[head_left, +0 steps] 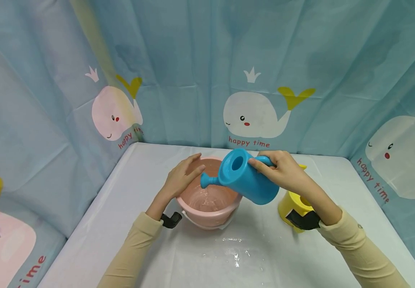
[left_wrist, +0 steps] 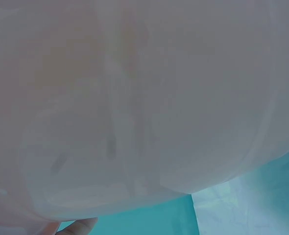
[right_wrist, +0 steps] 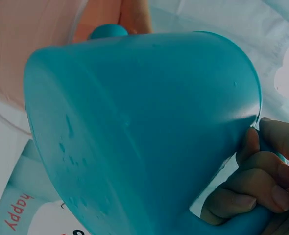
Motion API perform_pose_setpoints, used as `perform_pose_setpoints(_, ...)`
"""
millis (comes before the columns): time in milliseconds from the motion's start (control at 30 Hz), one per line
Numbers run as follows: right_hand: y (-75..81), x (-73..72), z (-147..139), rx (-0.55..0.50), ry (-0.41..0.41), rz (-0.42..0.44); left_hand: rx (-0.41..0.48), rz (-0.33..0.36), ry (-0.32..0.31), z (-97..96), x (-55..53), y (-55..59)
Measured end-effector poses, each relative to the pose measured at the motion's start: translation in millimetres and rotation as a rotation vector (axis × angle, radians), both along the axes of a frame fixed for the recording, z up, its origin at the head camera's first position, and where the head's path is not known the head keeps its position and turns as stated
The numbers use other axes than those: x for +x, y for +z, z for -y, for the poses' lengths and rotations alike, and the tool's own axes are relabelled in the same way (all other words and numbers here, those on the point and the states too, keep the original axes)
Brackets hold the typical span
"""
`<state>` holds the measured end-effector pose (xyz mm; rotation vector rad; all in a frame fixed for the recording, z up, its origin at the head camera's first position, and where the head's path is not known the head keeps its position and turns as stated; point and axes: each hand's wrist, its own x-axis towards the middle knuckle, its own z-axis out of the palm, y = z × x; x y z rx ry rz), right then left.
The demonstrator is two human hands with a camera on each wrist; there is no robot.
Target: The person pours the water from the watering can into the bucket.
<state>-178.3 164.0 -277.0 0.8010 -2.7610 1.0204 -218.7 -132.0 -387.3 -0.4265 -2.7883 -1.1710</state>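
Blue watering can (right_wrist: pixel 144 122), tilted, droplet-flecked

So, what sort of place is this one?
Probably a small staged corner, perhaps for filming: whale-printed curtains hang behind and beside a white table. The pink bucket and blue watering can suggest water play.

Wet table (head_left: pixel 121 200): bucket (head_left: pixel 209 219), yellow can (head_left: pixel 286 206)
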Motion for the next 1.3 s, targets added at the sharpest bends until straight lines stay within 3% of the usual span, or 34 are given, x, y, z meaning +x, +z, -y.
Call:
perform_pose_setpoints(500,-0.5,0.8,3.5,-0.003,0.042,-0.083,-0.008,-0.003,-0.004,-0.7,0.0,-0.1)
perform_pose_setpoints(1300,0.5,-1.0,5.2,-0.015,0.052,-0.056,-0.005,-0.003,-0.001,-0.4,-1.1,-1.2)
